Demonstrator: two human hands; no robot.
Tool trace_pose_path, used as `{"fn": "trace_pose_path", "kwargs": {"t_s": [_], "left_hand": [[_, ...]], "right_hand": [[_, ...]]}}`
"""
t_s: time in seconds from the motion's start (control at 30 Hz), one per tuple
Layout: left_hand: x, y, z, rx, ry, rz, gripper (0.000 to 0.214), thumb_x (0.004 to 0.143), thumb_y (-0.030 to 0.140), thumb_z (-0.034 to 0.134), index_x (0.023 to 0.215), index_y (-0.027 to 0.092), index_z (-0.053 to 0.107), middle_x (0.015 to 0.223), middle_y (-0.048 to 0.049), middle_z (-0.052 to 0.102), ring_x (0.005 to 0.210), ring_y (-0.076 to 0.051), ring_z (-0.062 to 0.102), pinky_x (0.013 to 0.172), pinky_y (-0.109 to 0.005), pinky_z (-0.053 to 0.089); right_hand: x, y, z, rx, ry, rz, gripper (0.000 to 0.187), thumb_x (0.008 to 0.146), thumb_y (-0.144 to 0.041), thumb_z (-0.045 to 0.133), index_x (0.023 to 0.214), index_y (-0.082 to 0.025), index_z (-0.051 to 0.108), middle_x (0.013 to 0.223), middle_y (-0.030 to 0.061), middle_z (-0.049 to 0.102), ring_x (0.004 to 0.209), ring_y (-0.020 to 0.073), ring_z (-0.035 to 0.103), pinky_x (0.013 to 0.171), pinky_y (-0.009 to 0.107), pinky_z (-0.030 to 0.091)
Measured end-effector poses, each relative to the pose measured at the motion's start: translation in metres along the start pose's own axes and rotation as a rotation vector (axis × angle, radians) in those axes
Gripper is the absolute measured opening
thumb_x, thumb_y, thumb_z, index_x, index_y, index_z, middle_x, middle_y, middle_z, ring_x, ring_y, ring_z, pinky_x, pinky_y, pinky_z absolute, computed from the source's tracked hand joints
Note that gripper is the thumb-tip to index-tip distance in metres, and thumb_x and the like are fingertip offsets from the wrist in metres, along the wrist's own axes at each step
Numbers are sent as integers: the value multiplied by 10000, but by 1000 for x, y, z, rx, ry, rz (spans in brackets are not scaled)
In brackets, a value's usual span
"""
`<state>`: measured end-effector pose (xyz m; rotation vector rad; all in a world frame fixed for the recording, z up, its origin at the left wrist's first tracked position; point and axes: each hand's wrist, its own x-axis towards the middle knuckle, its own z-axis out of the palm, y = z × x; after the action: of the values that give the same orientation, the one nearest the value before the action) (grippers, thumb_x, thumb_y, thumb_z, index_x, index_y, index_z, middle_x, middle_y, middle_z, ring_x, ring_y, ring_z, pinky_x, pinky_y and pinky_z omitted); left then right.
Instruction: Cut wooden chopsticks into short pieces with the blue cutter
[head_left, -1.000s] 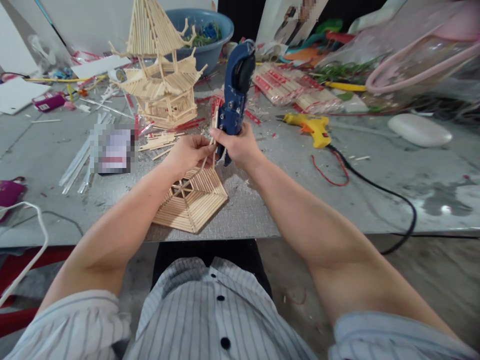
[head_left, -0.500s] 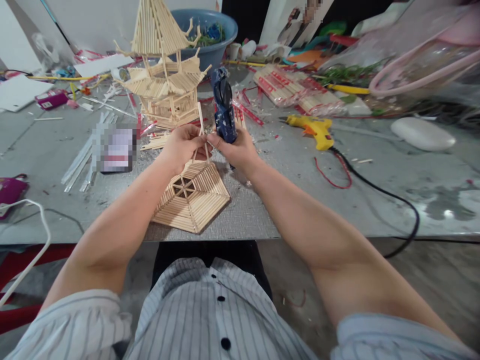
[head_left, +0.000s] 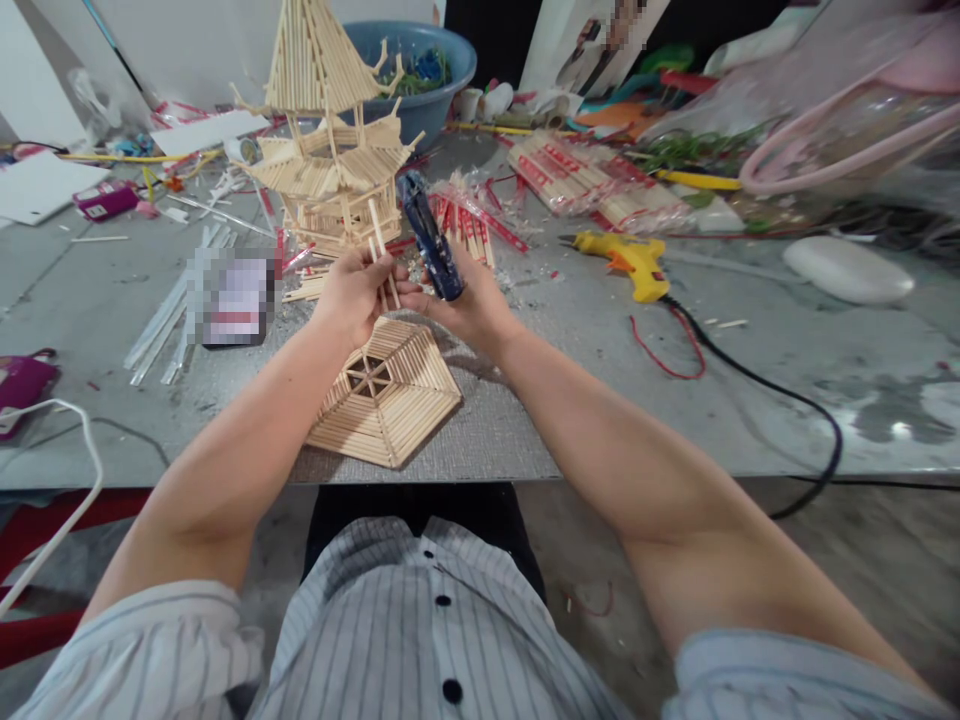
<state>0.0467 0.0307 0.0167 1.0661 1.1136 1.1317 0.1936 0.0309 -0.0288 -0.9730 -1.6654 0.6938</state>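
Note:
My left hand (head_left: 346, 298) is closed on a few thin wooden sticks (head_left: 378, 232), which point up and away from me. Close beside it, my right hand (head_left: 480, 308) grips a dark blue hand tool (head_left: 430, 240), worn and speckled with white; its exact kind is unclear. The fingertips of both hands meet near the sticks' lower ends. Below them, a hexagonal panel of wooden sticks (head_left: 409, 420) with a spoked opening at its centre lies flat on the table. Just beyond my hands stands a pagoda model (head_left: 330, 180) built of the same sticks.
A yellow glue gun (head_left: 634, 262) lies to the right, its black cord running over the table edge. Packs of wrapped chopsticks (head_left: 559, 170), a blue basin (head_left: 442, 60) and a white oval object (head_left: 847, 268) are farther off. Clear strips (head_left: 161, 320) and a phone (head_left: 236, 300) lie left.
The sticks and the blue tool have shifted a little left. The tool now leans left, uncovering red-wrapped chopsticks behind it. The hexagonal panel stays put.

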Motion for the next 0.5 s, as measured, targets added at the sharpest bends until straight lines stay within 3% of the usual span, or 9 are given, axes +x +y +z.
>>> {"fn": "trace_pose_path", "kwargs": {"t_s": [0.17,0.5], "left_hand": [[5,-1,-2,-61,31,25,137,928,154,435,921,163,572,600,15,598,585,-100,647,665,-226,568],[9,-9,0,-59,62,70,102,874,192,521,946,183,593,708,6,630,680,-134,680,695,-272,579]], "right_hand": [[-1,-3,1,-78,-63,-5,485,620,-508,800,962,-245,580,912,28,652,938,254,630,898,452,474],[2,15,5,-214,-15,-56,614,590,-467,826,1097,-247,559,1060,68,622,1025,290,583,934,500,433]]}}
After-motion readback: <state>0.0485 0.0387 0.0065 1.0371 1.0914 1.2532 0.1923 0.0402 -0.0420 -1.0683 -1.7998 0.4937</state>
